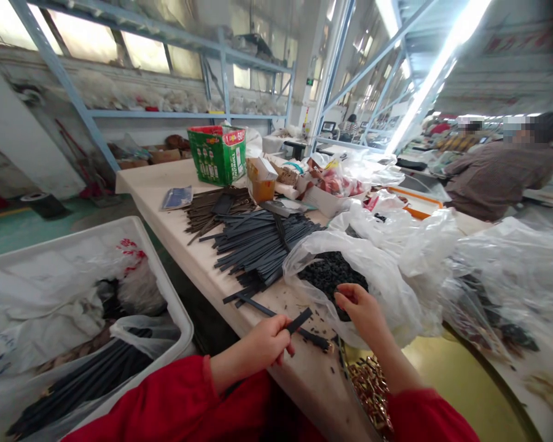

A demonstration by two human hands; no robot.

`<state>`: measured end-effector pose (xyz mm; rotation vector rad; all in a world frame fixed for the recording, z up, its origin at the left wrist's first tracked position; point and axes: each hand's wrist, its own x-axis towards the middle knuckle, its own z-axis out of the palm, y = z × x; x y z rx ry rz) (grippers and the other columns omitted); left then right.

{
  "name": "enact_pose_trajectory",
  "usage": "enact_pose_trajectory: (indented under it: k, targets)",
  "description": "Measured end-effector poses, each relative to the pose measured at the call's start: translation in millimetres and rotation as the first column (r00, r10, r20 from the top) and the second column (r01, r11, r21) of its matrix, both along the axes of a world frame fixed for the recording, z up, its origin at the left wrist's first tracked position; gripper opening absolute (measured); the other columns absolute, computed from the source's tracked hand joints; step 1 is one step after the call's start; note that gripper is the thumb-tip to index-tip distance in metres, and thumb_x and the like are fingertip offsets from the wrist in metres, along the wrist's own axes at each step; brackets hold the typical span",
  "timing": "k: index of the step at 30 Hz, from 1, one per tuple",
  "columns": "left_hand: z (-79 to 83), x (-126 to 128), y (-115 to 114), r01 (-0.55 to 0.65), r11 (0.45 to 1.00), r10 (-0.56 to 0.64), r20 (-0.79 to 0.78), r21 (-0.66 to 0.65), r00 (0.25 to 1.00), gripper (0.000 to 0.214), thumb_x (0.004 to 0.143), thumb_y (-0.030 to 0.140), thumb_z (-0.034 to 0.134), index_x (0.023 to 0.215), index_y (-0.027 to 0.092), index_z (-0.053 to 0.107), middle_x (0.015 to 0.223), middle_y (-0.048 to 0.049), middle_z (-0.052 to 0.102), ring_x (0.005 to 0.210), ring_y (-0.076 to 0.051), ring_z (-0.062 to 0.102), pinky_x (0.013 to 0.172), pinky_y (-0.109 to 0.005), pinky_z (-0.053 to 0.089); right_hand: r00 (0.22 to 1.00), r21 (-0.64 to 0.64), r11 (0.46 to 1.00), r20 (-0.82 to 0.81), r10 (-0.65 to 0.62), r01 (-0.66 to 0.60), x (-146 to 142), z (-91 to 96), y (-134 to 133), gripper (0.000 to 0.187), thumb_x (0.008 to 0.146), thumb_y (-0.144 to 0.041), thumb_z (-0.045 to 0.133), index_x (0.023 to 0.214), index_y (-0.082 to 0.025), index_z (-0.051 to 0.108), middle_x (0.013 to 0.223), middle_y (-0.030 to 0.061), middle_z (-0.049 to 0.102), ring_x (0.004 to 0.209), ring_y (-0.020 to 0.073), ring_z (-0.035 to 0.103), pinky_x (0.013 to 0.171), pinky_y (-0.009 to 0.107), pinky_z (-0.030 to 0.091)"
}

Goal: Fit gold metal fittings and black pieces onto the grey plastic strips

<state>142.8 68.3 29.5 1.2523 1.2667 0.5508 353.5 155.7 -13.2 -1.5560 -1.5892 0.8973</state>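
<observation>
My left hand (263,344) is closed around the end of a flat black strip (299,320) that points up and to the right over the table edge. My right hand (362,310) reaches into an open clear plastic bag (387,270) full of small black pieces (329,273); its fingers are pinched together on something too small to make out. A pile of long black strips (258,245) lies on the table (198,252) just beyond my hands. Both sleeves are red.
A white bin (166,270) at the left holds bags and more black strips. A green box (217,153), small cartons and bags stand at the back. Brass-coloured small parts (371,393) lie near my right forearm. Another person (498,175) sits at the right.
</observation>
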Motion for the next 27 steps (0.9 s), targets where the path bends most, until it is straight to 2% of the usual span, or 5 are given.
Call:
enact_pose_trajectory:
  k: [3, 6, 11, 20, 27]
  targets:
    - [8.0, 3.8, -9.4, 0.068, 0.981, -0.06, -0.051, 0.183, 0.997, 0.02, 0.083, 0.025, 0.035, 0.086, 0.015, 0.052, 0.062, 0.0027, 0.051, 0.05, -0.009, 0.042, 0.049, -0.019, 0.032, 0.923, -0.13, 0.991, -0.383, -0.02, -0.033, -8.9, 12.2, -45.0, 0.036, 0.069, -0.045, 0.063, 0.092, -0.017, 0.06, 0.081, 0.0041, 0.066, 0.069, 0.017, 0.062, 0.067, 0.033, 0.052]
    - [12.7, 8.3, -20.7, 0.109, 0.953, -0.078, -0.117, 0.282, 0.99, 0.026, 0.087, 0.033, 0.036, 0.083, 0.014, 0.054, 0.059, 0.0028, 0.048, 0.055, -0.01, 0.044, 0.054, -0.02, 0.032, 0.548, -0.336, 0.93, -0.811, -0.205, -0.149, -20.7, 20.0, -84.8, 0.029, 0.057, -0.031, 0.078, 0.078, -0.018, 0.063, 0.076, -0.0002, 0.066, 0.066, 0.0112, 0.062, 0.065, 0.022, 0.053]
    - [16.7, 11.7, -39.7, 0.153, 0.914, -0.065, -0.236, 0.376, 0.969, 0.026, 0.088, 0.029, 0.037, 0.091, 0.015, 0.059, 0.072, -0.0001, 0.056, 0.066, -0.012, 0.049, 0.058, -0.021, 0.033, 0.309, -0.381, 0.896, -0.901, -0.305, -0.227, -31.3, 22.4, -116.5, 0.023, 0.058, -0.019, 0.079, 0.074, -0.02, 0.062, 0.071, -0.0055, 0.064, 0.067, 0.0069, 0.061, 0.067, 0.016, 0.052]
    - [22.9, 7.5, -54.3, 0.256, 0.854, -0.049, -0.421, 0.452, 0.906, 0.023, 0.088, 0.024, 0.037, 0.086, 0.016, 0.059, 0.077, -0.002, 0.061, 0.067, -0.014, 0.053, 0.058, -0.022, 0.031, 0.365, -0.386, 0.891, -0.886, -0.285, -0.241, -35.4, 15.9, -131.9, 0.025, 0.057, -0.029, 0.08, 0.071, -0.021, 0.061, 0.066, -0.0058, 0.06, 0.063, 0.0073, 0.056, 0.063, 0.017, 0.049]
    - [13.7, 10.9, -51.7, 0.426, 0.779, -0.113, -0.565, 0.46, 0.817, 0.03, 0.092, 0.03, 0.033, 0.08, 0.017, 0.057, 0.071, -0.0021, 0.059, 0.062, -0.014, 0.051, 0.054, -0.025, 0.027, 0.569, -0.288, 0.927, -0.815, -0.107, -0.238, -39.4, -0.8, -139.4, 0.019, 0.07, -0.035, 0.07, 0.071, -0.02, 0.059, 0.063, -0.0047, 0.054, 0.061, 0.0085, 0.046, 0.062, 0.018, 0.04]
